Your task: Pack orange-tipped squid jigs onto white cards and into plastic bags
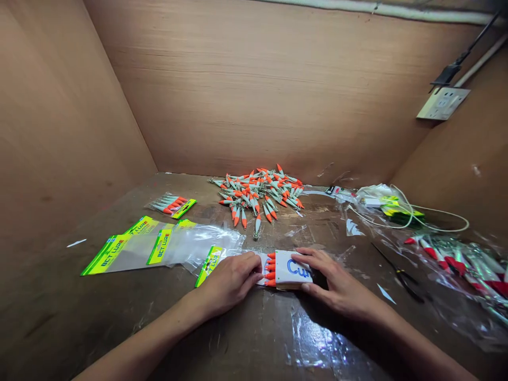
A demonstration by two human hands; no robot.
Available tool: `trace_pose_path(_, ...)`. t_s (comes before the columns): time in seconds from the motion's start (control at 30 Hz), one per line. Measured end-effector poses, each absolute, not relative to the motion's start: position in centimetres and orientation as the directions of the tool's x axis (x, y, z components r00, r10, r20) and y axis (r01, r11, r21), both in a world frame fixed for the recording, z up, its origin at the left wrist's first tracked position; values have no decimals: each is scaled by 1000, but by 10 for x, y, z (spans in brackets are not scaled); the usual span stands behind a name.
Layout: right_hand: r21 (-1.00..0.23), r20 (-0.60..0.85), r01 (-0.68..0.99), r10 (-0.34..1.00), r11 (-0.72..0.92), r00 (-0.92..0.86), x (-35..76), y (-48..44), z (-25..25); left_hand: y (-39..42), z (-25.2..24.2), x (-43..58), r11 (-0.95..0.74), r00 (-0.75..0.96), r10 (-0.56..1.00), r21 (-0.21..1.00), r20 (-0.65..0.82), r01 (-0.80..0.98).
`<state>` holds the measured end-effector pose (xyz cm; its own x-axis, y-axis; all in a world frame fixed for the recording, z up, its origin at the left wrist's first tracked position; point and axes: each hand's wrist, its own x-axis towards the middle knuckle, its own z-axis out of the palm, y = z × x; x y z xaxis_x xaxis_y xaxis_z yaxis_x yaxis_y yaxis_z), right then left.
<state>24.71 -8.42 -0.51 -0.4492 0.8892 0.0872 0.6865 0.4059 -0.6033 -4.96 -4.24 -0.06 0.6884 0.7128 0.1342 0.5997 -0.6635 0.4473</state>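
My right hand [331,278] grips a white box-like holder [283,269] with blue handwriting, fingers over its top and thumb along its near side. Several orange lure tips [271,269] stick out of the holder's left end. At that end my left hand [236,278] has its fingers pinched together near the tips; what they hold is hidden. A clear bag with a yellow-green "BCT LURE" header [209,266] lies partly under my left hand. Beyond the hands is a pile of orange-and-white lures [260,193] with metal hooks.
More header bags [162,246] lie overlapped on the left, with a filled lure pack [170,205] behind them. Pliers [407,280], red-and-silver lures in plastic [456,264] and a white cord [436,227] lie at right. Wooden panels enclose the table; a socket [442,103] is on the right.
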Motion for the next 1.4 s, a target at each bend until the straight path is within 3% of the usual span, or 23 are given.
trace_pose_path(0.4, -584, 124, 676, 872, 449, -473, 236, -87, -5, -39, 4, -55, -613, 653, 743, 541, 147, 576)
trace_pose_path(0.7, -572, 113, 683, 868, 455, -484, 237, -88, -6, -24, -6, -57, -486, 499, 861, 453, 101, 747)
trace_pose_path(1.07, -554, 113, 692, 865, 463, -488, 237, -87, -6, -28, -13, -50, -444, 407, 896, 358, 177, 822)
trace_pose_path(1.4, -553, 102, 694, 864, 461, -493, 242, -89, -2, -29, -11, -50, -451, 400, 892, 447, 209, 773)
